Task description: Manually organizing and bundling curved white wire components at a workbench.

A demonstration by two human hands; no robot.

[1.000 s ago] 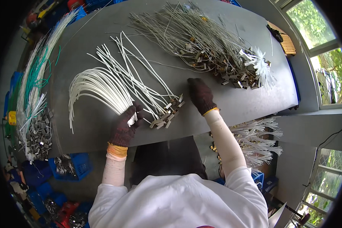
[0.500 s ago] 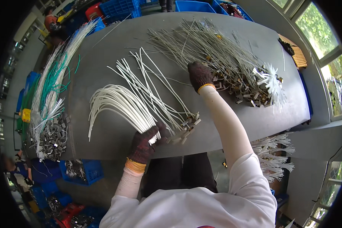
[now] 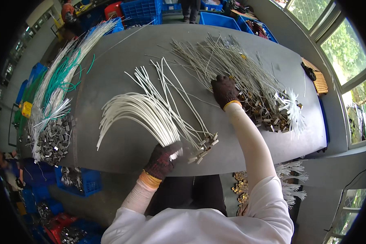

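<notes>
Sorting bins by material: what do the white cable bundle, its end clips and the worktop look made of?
White cable bundle: probably plastic-sheathed wire, matte, bending in smooth arcs. End clips: likely metal, small, grey, slightly shiny. Worktop: smooth grey sheet with a dull sheen, metal or laminate; cannot tell which.

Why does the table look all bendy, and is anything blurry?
Head view: the fisheye lens curves the table edges toward the rim, with black corners; daylight from the windows lights it evenly; the left hand looks slightly smeared; the right hand is sharp.
</notes>
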